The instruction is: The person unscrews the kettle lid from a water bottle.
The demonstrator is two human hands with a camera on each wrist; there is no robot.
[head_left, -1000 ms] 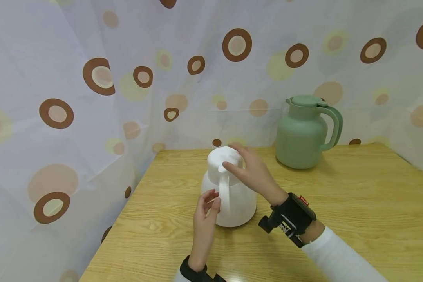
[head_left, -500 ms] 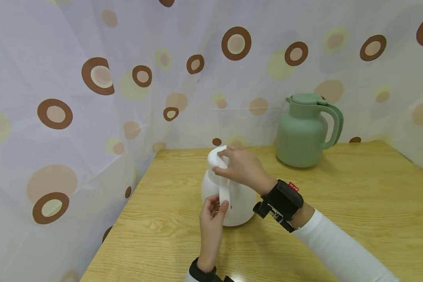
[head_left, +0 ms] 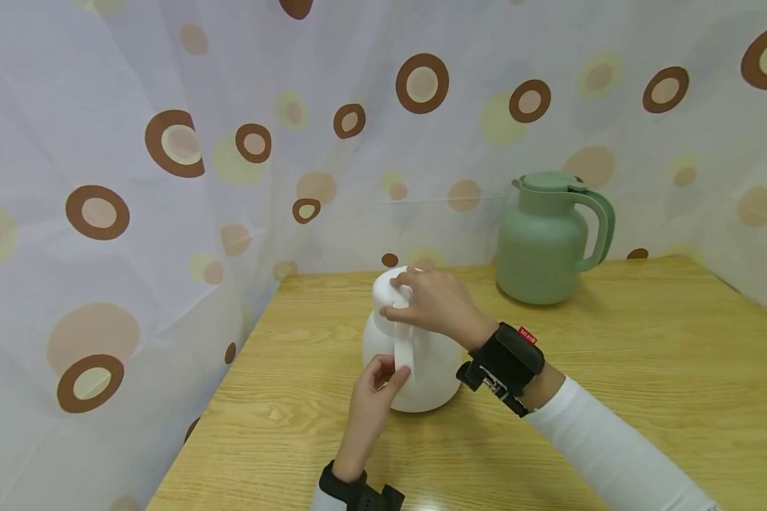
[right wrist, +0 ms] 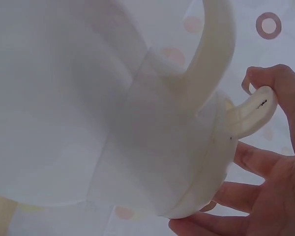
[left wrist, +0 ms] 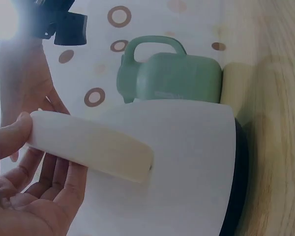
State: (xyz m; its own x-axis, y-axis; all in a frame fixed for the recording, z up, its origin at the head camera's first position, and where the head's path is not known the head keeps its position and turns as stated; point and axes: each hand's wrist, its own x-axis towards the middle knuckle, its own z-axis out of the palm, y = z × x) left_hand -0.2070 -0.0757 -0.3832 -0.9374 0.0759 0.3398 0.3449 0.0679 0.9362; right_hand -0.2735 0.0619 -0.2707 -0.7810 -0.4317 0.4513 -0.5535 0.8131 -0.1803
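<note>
A white thermos jug (head_left: 431, 372) stands upright on the table, its handle turned toward me. My left hand (head_left: 369, 401) holds that handle (left wrist: 91, 145) low down, thumb on one side and fingers on the other. Over the top, my right hand (head_left: 437, 301) grips the jug's lid (right wrist: 219, 152). Its thumb is at the lid's short lever (right wrist: 258, 110), which sticks out above the handle, and its fingers spread over the lid's top. In the head view the right hand hides much of the lid.
Behind and to the right, a green thermos jug (head_left: 540, 245) stands near the back edge of the wooden table (head_left: 613, 397). A white curtain with brown circles (head_left: 332, 64) hangs close behind the table and along its left side.
My right hand has shifted left over the lid, its thumb now by the lever. My left hand has moved from beside the handle to a hold on it. The jug stays in place.
</note>
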